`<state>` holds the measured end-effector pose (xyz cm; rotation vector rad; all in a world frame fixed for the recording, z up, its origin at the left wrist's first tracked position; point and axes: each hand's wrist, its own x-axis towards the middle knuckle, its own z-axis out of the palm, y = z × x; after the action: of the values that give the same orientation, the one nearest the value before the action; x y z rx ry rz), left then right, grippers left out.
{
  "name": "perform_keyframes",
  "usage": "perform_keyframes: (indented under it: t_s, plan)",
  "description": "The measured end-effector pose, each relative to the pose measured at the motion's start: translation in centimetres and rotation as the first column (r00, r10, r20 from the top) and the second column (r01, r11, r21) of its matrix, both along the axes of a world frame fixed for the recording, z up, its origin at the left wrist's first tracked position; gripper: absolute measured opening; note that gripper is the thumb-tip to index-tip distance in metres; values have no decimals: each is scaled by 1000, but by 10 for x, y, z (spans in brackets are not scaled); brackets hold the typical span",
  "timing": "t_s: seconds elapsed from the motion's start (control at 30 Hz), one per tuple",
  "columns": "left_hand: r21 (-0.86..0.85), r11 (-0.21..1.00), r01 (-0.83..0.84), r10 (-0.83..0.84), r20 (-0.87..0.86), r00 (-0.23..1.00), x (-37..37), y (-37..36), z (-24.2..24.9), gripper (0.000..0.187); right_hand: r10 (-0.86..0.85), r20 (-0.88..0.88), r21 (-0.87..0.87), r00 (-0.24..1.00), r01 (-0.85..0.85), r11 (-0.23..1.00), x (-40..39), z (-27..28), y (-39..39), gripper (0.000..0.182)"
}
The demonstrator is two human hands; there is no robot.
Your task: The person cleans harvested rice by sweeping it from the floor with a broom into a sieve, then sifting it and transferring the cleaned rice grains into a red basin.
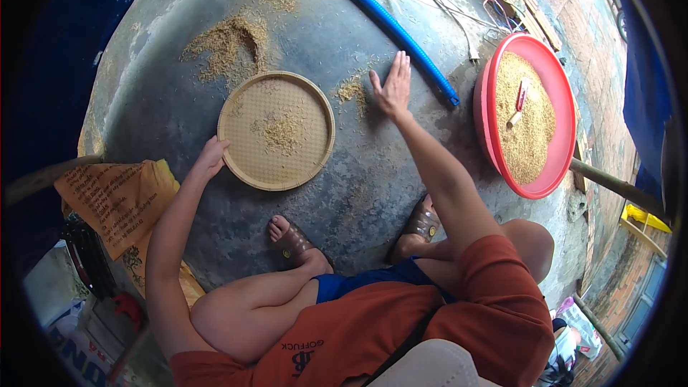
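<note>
My left hand (211, 155) grips the lower left rim of a round woven bamboo winnowing tray (243, 160). A small heap of grain or husks (282, 133) lies on the tray's mesh. My right hand (393, 87) is stretched out with its thumb apart, over the concrete floor and holding nothing. Just left of it lies a small patch of loose grain (351, 90). A larger pile of grain or husks (228, 45) is spread on the floor beyond the tray.
At the right stands a red basin (562, 163) of grain (527, 143), with a small red-and-white item (522, 94) on top. A blue hose (380, 14) crosses the floor beyond my right hand. Cables (451, 11) lie at the back. A printed orange sack (118, 204) is at the left.
</note>
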<state>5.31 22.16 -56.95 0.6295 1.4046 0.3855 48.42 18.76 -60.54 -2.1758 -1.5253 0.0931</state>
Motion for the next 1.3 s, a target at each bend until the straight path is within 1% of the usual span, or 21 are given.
perform_keyframes:
  t_s: [0.07,0.13,0.17,0.2,0.27,0.3,0.4,0.43,0.6,0.67,0.73,0.8,0.83,0.93,1.0,1.07,1.1,1.17,1.2,1.27,1.3]
  plan:
    - [-10,1000,-3,3,-4,1000,1,2,-3,30,32,-61,-31,998,-34,999,6,-6,10,85]
    - [-1,1000,0,0,-64,998,0,3,-6,31,147,-49,-121,988,-152,981,-15,3,20,87]
    - [-5,1000,-1,1,-70,998,-1,3,-7,31,280,-77,-50,957,-284,957,-27,2,23,87]
    - [4,1000,0,0,-48,999,-2,5,-7,31,365,-40,-31,930,-367,930,-43,-1,24,82]
    - [8,1000,-1,1,-30,1000,-1,5,-5,32,529,-132,33,838,-529,848,-62,7,12,74]
    - [14,1000,4,-3,-54,999,2,5,-1,32,554,-132,93,822,-546,833,-67,13,2,56]
    - [20,1000,10,-9,-68,998,2,3,2,32,660,-214,61,720,-665,745,-53,-3,-19,42]
    - [28,1000,12,-10,-57,998,2,2,2,32,705,-81,116,705,-696,709,-45,-3,-25,35]
    - [58,997,43,-39,-76,996,2,3,2,31,640,72,64,765,-644,763,-12,13,-32,47]
    - [76,995,69,-62,-99,993,4,5,3,31,590,186,-143,785,-573,807,-8,33,-37,55]
    - [94,989,112,-96,-160,982,4,6,4,31,614,223,-115,757,-605,788,-11,30,-33,56]
    - [102,987,122,-105,-161,981,3,6,2,31,619,111,-294,778,-569,768,-20,27,-24,53]
    - [107,986,130,-112,-161,980,2,7,0,31,636,112,-277,764,-590,758,-24,29,-20,37]
    - [87,986,139,-117,-220,969,2,5,3,31,700,61,-389,711,-629,673,-29,19,-3,22]
    - [120,979,166,-131,-253,959,1,3,4,31,702,44,-378,711,-638,671,-29,16,1,16]
    - [149,969,195,-147,-284,947,-2,2,2,31,523,-66,-358,850,-510,782,-35,10,2,16]
    - [153,965,211,-159,-296,942,-6,3,-2,31,523,-65,-355,850,-509,784,-42,11,3,16]
    - [152,961,231,-177,-303,937,-3,2,-1,31,329,-324,-146,887,-391,909,-73,14,1,14]
    - [136,967,215,-168,-290,942,2,0,7,31,225,-502,-264,835,-395,880,-97,44,1,13]
    - [121,974,190,-150,-277,949,3,-3,9,31,472,-543,47,694,-536,843,-140,46,-8,14]
    - [136,971,199,-155,-277,948,3,-2,7,31,503,-529,-87,684,-633,769,-153,61,-12,15]
